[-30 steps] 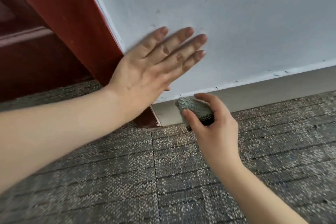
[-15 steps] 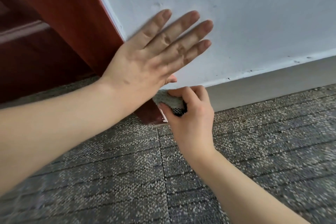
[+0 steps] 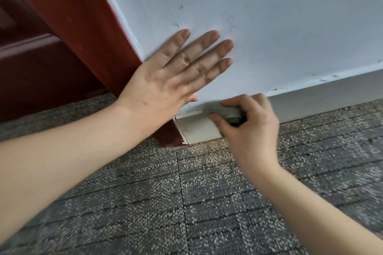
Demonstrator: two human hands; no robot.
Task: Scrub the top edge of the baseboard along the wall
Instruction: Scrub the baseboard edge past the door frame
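Observation:
A grey baseboard [image 3: 323,101] runs along the foot of the pale wall [image 3: 269,27], rising toward the right. My right hand [image 3: 250,128] grips a grey scrubbing pad [image 3: 221,109] and holds it against the baseboard's top edge, a short way right of the door frame. The pad is blurred and partly hidden by my fingers. My left hand [image 3: 176,76] lies flat on the wall above it, fingers straight and spread.
A dark red wooden door frame [image 3: 83,27] meets the wall at the left, its foot at the baseboard's end. Grey speckled carpet tiles [image 3: 186,203] cover the floor below.
My right hand slid the pad left to the door frame, then back right along the baseboard's top edge. My left hand stayed flat on the wall.

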